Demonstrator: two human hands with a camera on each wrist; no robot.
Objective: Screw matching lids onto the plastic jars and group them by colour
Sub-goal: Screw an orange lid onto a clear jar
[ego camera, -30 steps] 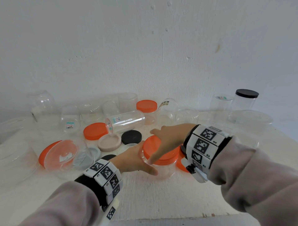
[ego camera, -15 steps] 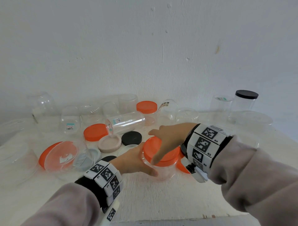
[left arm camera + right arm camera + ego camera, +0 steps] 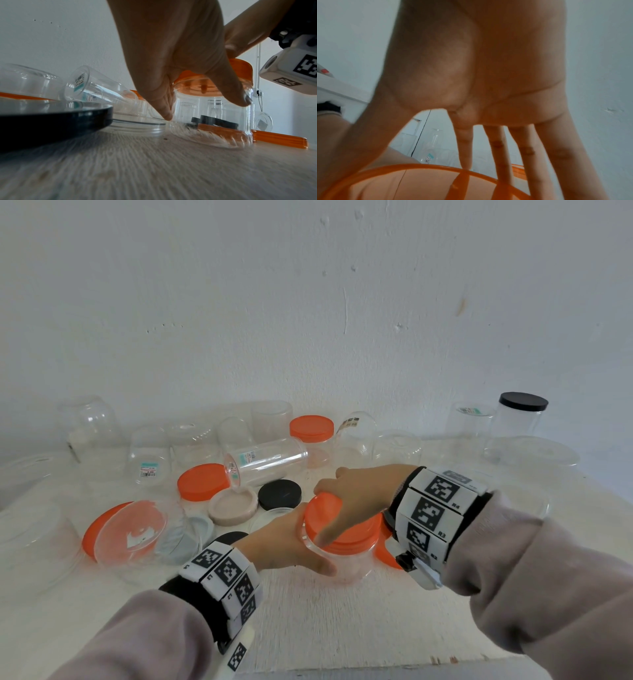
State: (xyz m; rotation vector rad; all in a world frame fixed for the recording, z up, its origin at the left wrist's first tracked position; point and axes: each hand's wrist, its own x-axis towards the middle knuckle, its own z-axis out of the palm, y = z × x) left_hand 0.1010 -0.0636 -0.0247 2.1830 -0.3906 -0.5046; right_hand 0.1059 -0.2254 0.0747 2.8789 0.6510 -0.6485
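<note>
Standing upright near the front of the pale wooden table, the clear round plastic jar is gripped around its side by the left hand, while its round orange plastic lid (slightly blurred) is grasped from above by the right hand.

Near table edge open for approach. Far and left blocked: clear jars, tipped jar, loose lids. Right partly blocked by black-lidded jar.
</note>
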